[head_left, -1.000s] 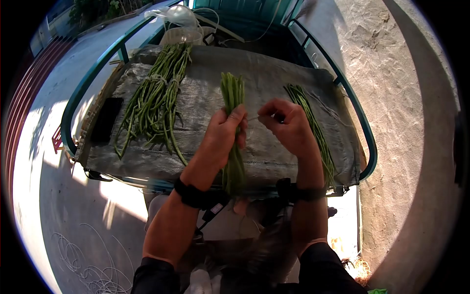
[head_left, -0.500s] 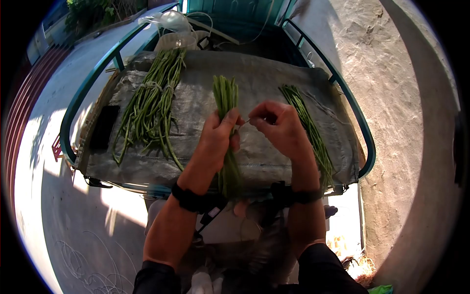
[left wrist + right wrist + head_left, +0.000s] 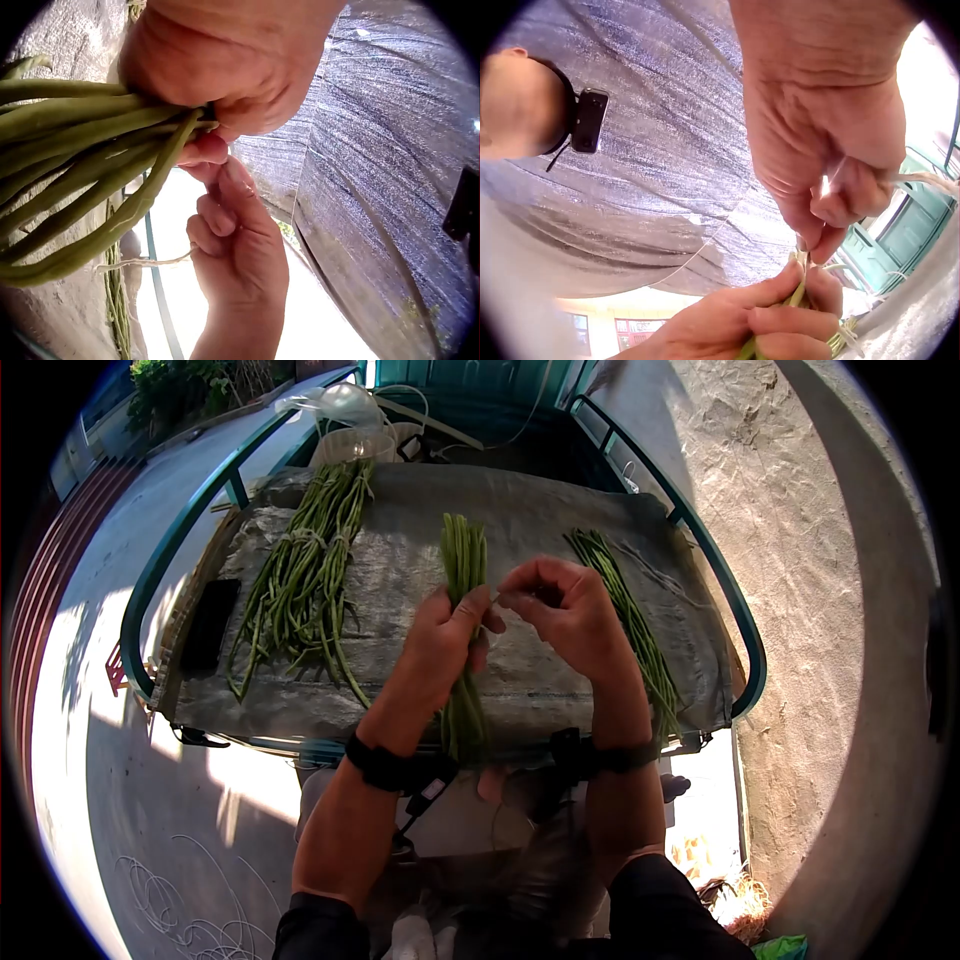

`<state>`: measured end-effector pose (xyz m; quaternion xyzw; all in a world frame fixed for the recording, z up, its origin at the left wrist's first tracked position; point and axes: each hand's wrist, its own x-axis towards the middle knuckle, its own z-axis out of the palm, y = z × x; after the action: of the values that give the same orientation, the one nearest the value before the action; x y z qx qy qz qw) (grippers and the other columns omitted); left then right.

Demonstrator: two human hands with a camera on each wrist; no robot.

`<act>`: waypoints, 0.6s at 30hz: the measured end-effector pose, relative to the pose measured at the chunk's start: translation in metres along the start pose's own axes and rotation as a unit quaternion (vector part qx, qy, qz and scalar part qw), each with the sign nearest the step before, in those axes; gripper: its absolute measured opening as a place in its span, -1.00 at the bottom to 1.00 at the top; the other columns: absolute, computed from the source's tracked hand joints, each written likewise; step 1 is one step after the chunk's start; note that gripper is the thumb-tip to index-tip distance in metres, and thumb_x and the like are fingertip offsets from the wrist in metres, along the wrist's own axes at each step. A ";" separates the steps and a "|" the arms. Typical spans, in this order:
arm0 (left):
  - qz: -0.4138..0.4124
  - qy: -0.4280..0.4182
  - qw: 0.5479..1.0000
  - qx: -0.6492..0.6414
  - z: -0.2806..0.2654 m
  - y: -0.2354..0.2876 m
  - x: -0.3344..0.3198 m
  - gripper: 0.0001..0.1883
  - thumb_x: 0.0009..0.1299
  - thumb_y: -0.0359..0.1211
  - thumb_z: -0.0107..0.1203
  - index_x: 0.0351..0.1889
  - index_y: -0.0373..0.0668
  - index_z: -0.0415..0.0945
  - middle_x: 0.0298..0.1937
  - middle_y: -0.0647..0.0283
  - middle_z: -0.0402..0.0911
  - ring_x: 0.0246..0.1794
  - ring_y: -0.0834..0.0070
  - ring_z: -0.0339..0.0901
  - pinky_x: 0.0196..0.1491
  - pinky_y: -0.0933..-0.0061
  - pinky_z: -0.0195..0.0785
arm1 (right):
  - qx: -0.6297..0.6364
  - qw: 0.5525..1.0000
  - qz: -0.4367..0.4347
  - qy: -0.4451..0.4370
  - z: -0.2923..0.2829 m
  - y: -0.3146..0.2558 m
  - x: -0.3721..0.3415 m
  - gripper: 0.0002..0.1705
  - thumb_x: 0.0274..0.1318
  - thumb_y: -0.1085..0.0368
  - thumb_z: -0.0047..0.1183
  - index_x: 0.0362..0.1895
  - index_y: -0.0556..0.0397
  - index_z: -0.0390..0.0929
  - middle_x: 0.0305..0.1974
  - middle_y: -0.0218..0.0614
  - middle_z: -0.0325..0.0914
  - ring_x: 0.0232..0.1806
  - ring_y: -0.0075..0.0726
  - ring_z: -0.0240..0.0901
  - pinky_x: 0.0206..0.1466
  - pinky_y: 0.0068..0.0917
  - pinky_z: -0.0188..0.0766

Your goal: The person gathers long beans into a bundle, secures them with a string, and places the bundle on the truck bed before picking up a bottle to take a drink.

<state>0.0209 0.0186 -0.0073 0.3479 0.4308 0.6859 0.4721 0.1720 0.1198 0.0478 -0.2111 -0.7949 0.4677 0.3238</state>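
A bunch of green yard-long beans [image 3: 463, 550] stands upright in my left hand [image 3: 445, 635], whose fingers and thumb wrap around its middle. My right hand [image 3: 568, 610] is close beside it on the right, thumb and forefinger pinching a thin, pale string [image 3: 808, 259] at the left fingertips. The string's loose tail [image 3: 146, 262] hangs out from the curled fingers of the right hand in the left wrist view. Where the string meets the beans, the left hand hides it. More beans [image 3: 305, 575], tied with pale string, lie to the left; a thinner row of beans [image 3: 635, 625] lies to the right.
Grey sheeting [image 3: 400, 550] covers the cart bed, bordered by green side rails [image 3: 722, 585]. A black phone-like slab [image 3: 210, 626] lies at the left edge. Loose strings [image 3: 660, 573] lie beyond the right-hand beans. A basket [image 3: 350, 448] stands at the back.
My right hand has drawn in toward the left hand, narrowing the gap between their fingertips. The left hand keeps its grip on the beans.
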 end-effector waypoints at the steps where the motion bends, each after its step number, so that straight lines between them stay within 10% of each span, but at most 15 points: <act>1: -0.002 -0.008 1.000 0.020 -0.001 0.000 0.000 -0.72 0.70 -0.13 0.04 -0.12 -0.13 0.52 -0.37 0.41 0.53 -0.57 0.67 0.40 -0.53 0.57 0.24 | -0.014 1.000 -0.009 0.002 -0.001 0.002 0.001 -0.88 0.26 0.47 0.30 -0.13 0.17 0.72 -0.31 -0.47 0.69 -0.31 -0.72 0.50 -0.25 -0.65 0.41; 13: -0.049 -0.123 0.989 0.063 0.001 0.004 -0.001 -0.73 0.68 -0.20 0.09 -0.10 -0.25 0.54 -0.44 0.44 0.44 -0.60 0.69 0.38 -0.55 0.57 0.23 | -0.011 0.999 0.028 -0.030 -0.047 -0.001 0.000 -0.88 0.31 0.39 0.29 -0.13 0.17 0.69 -0.31 -0.44 0.66 -0.41 -0.72 0.41 -0.33 -0.65 0.34; 18: -0.071 -0.145 0.984 0.072 0.002 0.003 -0.002 -0.68 0.69 -0.17 0.08 -0.08 -0.30 0.55 -0.46 0.44 0.42 -0.61 0.69 0.36 -0.54 0.57 0.25 | 0.264 0.964 0.007 -0.038 -0.062 -0.009 -0.007 -0.81 0.42 0.36 0.20 0.03 0.14 0.65 -0.27 -0.38 0.67 -0.58 -0.79 0.11 -0.54 -0.69 0.01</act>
<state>0.0220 0.0169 -0.0040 0.4452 0.4298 0.5601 0.5508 0.2207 0.1482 0.0755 -0.1056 -0.6534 0.6710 0.3342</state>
